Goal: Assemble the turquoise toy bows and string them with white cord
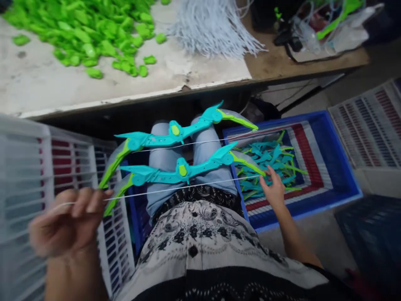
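Observation:
Two teal and green toy bows (pixel 183 169) lie across my lap, each strung with a white string. My left hand (pixel 67 223) is closed in a pinch on the end of a white string (pixel 147 191) near the left tip of the nearer bow. My right hand (pixel 274 188) rests at the right tip of that bow, over the blue crate (pixel 332 167); its fingers are curled at the string's other end. The crate holds several loose teal and green bow parts (pixel 269 161).
A worn white tabletop (pixel 94 83) ahead carries a heap of small green plastic pieces (pixel 90 29) and a bundle of white strings (pixel 213 27). A white slatted basket (pixel 34 184) stands at my left, another (pixel 369 125) at the right.

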Demonstrator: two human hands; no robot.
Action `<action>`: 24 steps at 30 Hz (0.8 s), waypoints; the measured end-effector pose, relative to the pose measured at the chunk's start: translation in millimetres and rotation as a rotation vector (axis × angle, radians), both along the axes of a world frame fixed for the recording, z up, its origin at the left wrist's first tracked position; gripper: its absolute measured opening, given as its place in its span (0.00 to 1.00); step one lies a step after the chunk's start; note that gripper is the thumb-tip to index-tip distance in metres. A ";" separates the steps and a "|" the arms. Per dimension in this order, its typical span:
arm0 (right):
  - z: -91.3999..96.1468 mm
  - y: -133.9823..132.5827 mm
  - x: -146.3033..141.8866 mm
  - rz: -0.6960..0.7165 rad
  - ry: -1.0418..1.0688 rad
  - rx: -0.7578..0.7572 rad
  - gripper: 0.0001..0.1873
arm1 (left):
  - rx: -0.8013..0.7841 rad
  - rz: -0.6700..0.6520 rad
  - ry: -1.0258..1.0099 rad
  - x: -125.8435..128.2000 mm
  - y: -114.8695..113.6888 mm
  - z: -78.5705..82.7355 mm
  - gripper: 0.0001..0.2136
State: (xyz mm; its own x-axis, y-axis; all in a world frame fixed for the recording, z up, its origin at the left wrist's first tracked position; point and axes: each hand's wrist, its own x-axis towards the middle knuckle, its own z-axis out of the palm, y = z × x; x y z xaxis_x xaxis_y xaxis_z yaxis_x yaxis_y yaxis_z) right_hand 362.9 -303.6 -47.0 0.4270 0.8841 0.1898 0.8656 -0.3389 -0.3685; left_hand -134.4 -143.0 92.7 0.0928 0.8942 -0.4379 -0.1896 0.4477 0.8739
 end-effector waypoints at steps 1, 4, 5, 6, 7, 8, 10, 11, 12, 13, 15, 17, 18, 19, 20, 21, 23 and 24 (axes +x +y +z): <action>5.8 4.8 -0.1 0.038 -0.054 -0.005 0.24 | 0.019 0.058 -0.039 6.0 -10.0 -1.4 0.13; 31.6 39.1 -21.6 0.158 -0.160 0.097 0.18 | -0.015 0.050 -0.112 35.4 -36.0 -12.3 0.09; 41.3 56.8 -39.3 0.214 -0.141 0.153 0.17 | -0.043 0.046 -0.129 44.9 -42.6 -17.2 0.09; 50.0 76.2 -62.7 0.293 -0.093 0.194 0.15 | -0.075 0.052 -0.150 52.9 -48.0 -22.1 0.11; 56.9 96.2 -91.3 0.424 -0.024 0.199 0.14 | -0.113 0.057 -0.172 58.9 -52.3 -26.5 0.13; 61.5 115.6 -123.7 0.590 0.033 0.176 0.14 | -0.149 0.048 -0.193 63.1 -55.7 -30.2 0.14; 62.7 148.3 -192.3 0.938 0.061 0.032 0.16 | -0.192 0.002 -0.214 67.3 -60.3 -35.3 0.13; 60.1 160.3 -224.2 1.049 0.024 -0.041 0.20 | -0.195 -0.026 -0.218 68.0 -62.0 -36.8 0.12; 56.3 169.2 -251.7 1.120 -0.022 -0.122 0.24 | -0.186 -0.047 -0.221 68.2 -63.5 -37.9 0.12; 52.2 175.3 -273.4 1.159 -0.068 -0.194 0.28 | -0.167 -0.060 -0.226 67.8 -65.1 -38.8 0.11; 46.9 180.4 -296.3 1.175 -0.125 -0.320 0.35 | -0.130 -0.067 -0.246 65.5 -68.8 -40.1 0.11; 47.7 180.2 -293.5 1.165 -0.091 -0.413 0.36 | -0.104 -0.053 -0.267 60.2 -73.5 -40.7 0.12; 50.1 179.5 -284.8 1.161 -0.038 -0.450 0.36 | -0.091 -0.039 -0.267 56.5 -75.8 -40.4 0.12; 53.1 179.2 -273.4 1.160 0.039 -0.480 0.35 | -0.073 -0.018 -0.262 52.1 -77.7 -39.7 0.12; 56.2 179.7 -260.6 1.159 0.140 -0.506 0.34 | -0.046 0.011 -0.253 47.4 -78.9 -38.4 0.12; 58.7 181.0 -247.8 1.150 0.267 -0.542 0.33 | -0.015 0.050 -0.241 42.4 -78.9 -36.7 0.12; 61.4 186.0 -226.5 1.080 0.576 -0.662 0.31 | 0.041 0.160 -0.209 32.6 -74.2 -32.8 0.10; 61.6 189.0 -218.9 1.014 0.731 -0.740 0.32 | 0.063 0.235 -0.183 28.0 -69.1 -31.2 0.10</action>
State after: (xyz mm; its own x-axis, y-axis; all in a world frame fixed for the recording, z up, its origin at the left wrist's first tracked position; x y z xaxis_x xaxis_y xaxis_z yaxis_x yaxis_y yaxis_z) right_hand 144.0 -114.6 14.6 -0.6291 0.6561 -0.4168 0.5434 -0.0121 -0.8394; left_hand -106.4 -212.1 61.6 -0.0476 0.9255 -0.3759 -0.4380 0.3188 0.8405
